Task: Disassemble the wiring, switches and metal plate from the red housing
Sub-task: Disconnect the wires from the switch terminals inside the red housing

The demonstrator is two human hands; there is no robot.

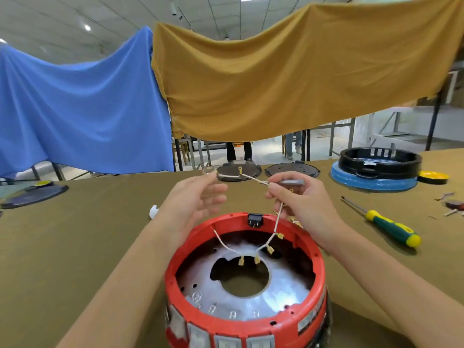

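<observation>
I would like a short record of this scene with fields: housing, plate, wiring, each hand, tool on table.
housing: red housing, open side up, on the table
plate: metal plate inside the housing
wiring: white wires with brass terminals, lifted above the housing
right hand: right hand pinches the wires
left hand: left hand open, fingers relaxed
tool: screwdriver lying at right, untouched

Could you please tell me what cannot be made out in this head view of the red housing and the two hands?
- Red housing: its front panel is cut off by the bottom edge.
- Right hand: its fingers hide how the white wire joins the grey tube it pinches.
- Left hand: the clear item at its fingertips is blurred.
- Black switch: terminals too small to read.
</observation>
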